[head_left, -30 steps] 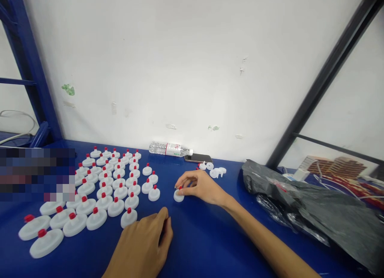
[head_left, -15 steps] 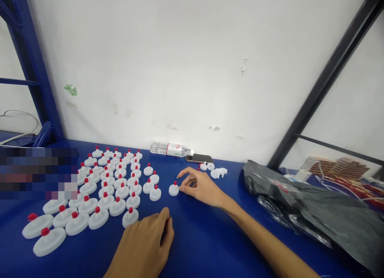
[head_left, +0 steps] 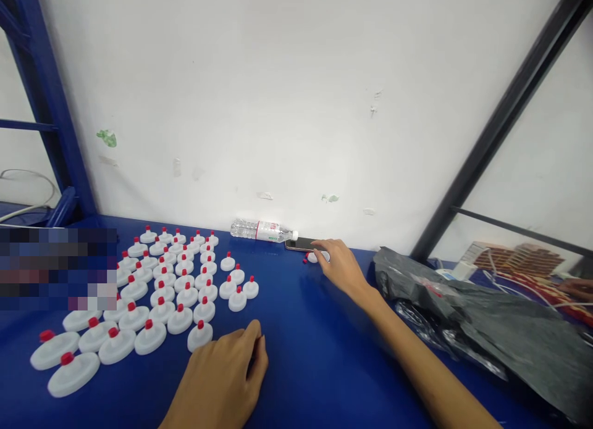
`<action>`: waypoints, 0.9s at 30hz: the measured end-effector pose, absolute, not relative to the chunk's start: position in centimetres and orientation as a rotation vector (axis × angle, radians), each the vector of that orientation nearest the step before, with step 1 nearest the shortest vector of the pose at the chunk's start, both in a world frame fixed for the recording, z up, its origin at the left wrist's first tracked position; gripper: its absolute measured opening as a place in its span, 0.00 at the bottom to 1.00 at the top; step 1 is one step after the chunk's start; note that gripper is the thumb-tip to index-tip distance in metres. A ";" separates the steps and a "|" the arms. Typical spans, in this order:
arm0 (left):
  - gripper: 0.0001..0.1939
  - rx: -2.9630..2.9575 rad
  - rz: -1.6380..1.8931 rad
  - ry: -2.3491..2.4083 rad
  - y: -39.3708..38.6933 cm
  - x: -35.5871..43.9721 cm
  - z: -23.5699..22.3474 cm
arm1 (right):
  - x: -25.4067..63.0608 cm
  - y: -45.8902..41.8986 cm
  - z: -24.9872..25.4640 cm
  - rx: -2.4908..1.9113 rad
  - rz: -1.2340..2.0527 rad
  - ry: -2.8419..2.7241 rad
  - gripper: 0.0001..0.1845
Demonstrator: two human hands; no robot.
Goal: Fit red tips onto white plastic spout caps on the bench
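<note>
My right hand (head_left: 341, 265) is over the loose white lids (head_left: 319, 256) beside the phone, thumb and fingers apart; it covers most of them. A small red cap (head_left: 305, 258) lies just left of these lids. My left hand (head_left: 227, 370) rests on the table with its fingers curled in, and nothing shows in them. Touching or almost touching its knuckles is a white round lid with a red tip (head_left: 200, 337). Many more such lids (head_left: 162, 295) stand upright in rows on the left. Several others form a small cluster (head_left: 238, 300) to the right of the rows.
Against the wall lies a clear water bottle (head_left: 266, 230), its cap end at a dark phone (head_left: 301, 244). A grey plastic bag (head_left: 467, 312) covers the right side of the blue table (head_left: 315, 361). Blue posts (head_left: 60, 102) and dark posts (head_left: 491, 139) frame both sides.
My right hand has let go of a red-tipped lid, which now stands in the small cluster. It has moved right and away to the loose white lids. My left hand has stayed put.
</note>
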State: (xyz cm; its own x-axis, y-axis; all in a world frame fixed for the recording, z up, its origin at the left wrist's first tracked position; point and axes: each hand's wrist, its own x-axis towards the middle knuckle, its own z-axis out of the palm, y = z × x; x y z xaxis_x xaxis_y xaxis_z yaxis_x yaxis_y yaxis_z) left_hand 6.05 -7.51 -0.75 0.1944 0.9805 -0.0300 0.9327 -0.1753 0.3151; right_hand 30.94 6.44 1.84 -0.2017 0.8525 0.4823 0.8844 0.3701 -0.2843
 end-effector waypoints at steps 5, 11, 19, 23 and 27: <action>0.17 2.230 0.263 1.823 -7.5 5.9 -0.8 | 32.0 7.7 0.8 -1.578 -0.094 -2.116 0.15; 0.18 2.232 0.275 1.809 -7.6 5.9 -0.9 | 31.2 6.9 1.8 -1.528 0.057 -2.130 0.07; 0.18 2.205 0.271 1.819 -7.6 6.0 -0.8 | 30.0 5.0 4.0 -1.278 0.277 -2.255 0.13; 0.17 2.216 0.291 1.823 -7.6 5.9 -1.0 | 31.4 6.4 2.9 -1.483 -0.024 -2.156 0.16; 0.15 2.210 0.292 1.814 -7.7 5.8 -1.0 | 32.2 7.6 1.4 -1.550 -0.117 -2.227 0.13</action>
